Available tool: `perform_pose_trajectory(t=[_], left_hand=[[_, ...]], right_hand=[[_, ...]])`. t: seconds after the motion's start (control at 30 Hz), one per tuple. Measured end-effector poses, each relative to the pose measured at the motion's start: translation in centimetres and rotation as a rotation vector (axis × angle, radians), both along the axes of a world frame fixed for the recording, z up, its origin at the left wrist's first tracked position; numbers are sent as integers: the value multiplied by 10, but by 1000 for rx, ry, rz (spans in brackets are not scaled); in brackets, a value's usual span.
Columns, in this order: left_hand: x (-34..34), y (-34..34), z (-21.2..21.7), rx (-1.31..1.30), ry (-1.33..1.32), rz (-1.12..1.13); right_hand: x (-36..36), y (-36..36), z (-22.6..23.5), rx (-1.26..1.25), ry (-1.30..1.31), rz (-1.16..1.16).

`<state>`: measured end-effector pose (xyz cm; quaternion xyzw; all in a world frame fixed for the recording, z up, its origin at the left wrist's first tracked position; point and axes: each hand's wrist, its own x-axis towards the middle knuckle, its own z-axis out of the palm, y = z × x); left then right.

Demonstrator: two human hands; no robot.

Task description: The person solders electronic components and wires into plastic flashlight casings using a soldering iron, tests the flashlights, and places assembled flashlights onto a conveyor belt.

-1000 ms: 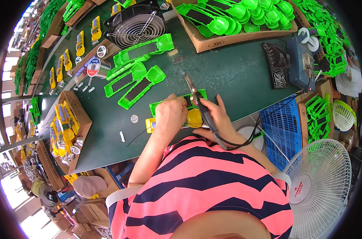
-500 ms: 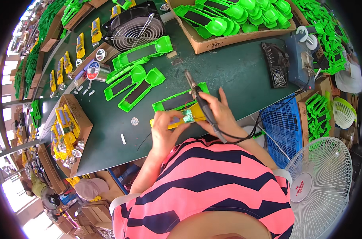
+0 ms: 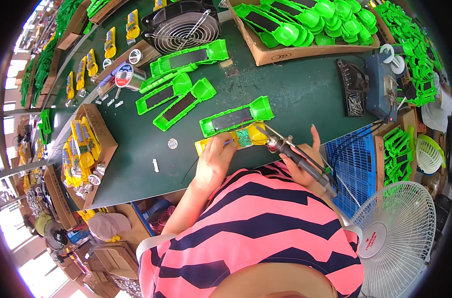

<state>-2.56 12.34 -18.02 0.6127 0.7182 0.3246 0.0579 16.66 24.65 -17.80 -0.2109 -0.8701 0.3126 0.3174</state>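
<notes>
The green bench [image 3: 295,89] bore a carton [image 3: 310,52] of green shells; one loose shell [image 3: 234,120] lay just beyond the yellow case [image 3: 257,135], which sat before the person. The right hand [image 3: 296,172] gripped the iron [image 3: 308,165], its tip near the case's right end. The left hand [image 3: 215,158] closed its fingers on the case, beside the small board [image 3: 243,138]

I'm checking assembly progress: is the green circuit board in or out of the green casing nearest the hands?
Out: the circuit board sits over the yellow shell, alongside the green casing.
</notes>
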Motion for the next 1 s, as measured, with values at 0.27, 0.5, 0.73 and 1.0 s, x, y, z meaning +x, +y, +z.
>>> perform_pose_trajectory(t=[0.27, 0.5, 0.73, 1.0], left_hand=[[14, 10, -8, 90, -288, 243], [19, 10, -13, 144, -175, 278], [19, 12, -13, 143, -136, 274], [18, 13, -16, 134, -220, 258]], right_hand=[[-3, -29, -42, -674, 446, -236], [-11, -32, -35, -771, 511, -289], [-11, -31, -39, -713, 465, -237], [-8, -30, -40, -715, 447, -249]])
